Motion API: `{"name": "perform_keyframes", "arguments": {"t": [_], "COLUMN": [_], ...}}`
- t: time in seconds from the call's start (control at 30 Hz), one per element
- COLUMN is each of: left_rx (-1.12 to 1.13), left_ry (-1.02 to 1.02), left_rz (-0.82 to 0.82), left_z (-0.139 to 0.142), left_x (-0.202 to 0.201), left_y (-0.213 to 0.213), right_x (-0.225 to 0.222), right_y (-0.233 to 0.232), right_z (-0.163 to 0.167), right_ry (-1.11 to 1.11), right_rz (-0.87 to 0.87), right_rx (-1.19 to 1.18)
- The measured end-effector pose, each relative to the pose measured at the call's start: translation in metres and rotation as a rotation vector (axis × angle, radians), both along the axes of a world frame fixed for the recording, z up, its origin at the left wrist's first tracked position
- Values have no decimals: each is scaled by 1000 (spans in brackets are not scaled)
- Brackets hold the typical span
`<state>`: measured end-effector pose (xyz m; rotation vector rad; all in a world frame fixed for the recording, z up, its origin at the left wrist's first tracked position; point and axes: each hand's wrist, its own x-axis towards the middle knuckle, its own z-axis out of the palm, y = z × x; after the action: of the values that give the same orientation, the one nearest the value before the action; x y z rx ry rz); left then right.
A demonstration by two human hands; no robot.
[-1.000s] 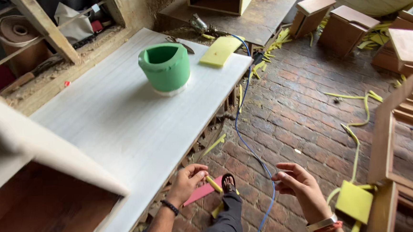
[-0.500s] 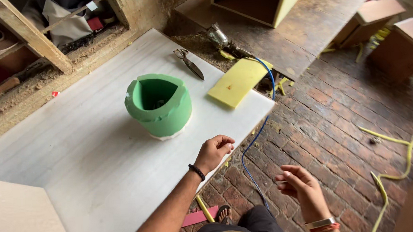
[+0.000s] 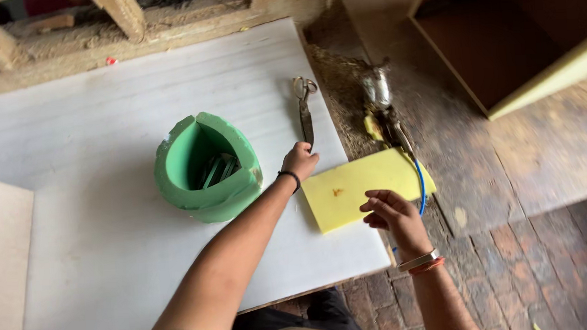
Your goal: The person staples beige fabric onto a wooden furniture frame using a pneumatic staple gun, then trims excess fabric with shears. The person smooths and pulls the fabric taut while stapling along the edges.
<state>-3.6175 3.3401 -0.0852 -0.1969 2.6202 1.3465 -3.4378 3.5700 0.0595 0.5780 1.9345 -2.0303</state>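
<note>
My left hand [image 3: 299, 161] reaches across the white board [image 3: 95, 252], its fingers curled at the blade tip of a pair of metal scissors [image 3: 305, 106] that lie on the board. My right hand [image 3: 390, 213] hovers with loosely bent fingers over the near right edge of a yellow rectangular foam sheet [image 3: 356, 185], which overhangs the board's right side. A green foam roll [image 3: 207, 167] stands upright just left of my left forearm, with narrow green strips inside it.
A metal air tool [image 3: 381, 105] with a blue hose [image 3: 420, 184] lies on the rough surface right of the board. A brown box with a yellow-green edge [image 3: 524, 42] stands at the far right. A tan panel [image 3: 0, 258] lies at the left. Brick floor below.
My left hand has reached forward past the green roll to the scissors. My right hand has risen from near the floor to the yellow sheet. The view has shifted closer to the board.
</note>
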Motion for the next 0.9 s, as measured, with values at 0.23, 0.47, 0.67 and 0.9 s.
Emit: {"name": "perform_keyframes", "arguments": {"t": [0.23,0.47,0.67,0.9], "left_rx": [-454,-129,16,-289], "left_ry": [-126,-474,-233,27], "left_rz": [134,235,163,105], "left_z": [-31,-37,19,139], "left_x": [-88,-139,-1,220], "left_y": [32,-4,-47,-125], "right_x": [-83,-89,-114,-93], "right_y": [52,38,-23,-104], "right_z": [-14,-40,-42,-1], "right_ry": [-29,-151,241,955], "right_rz": [67,147,-9,386], "right_rx": [20,27,96,371]}}
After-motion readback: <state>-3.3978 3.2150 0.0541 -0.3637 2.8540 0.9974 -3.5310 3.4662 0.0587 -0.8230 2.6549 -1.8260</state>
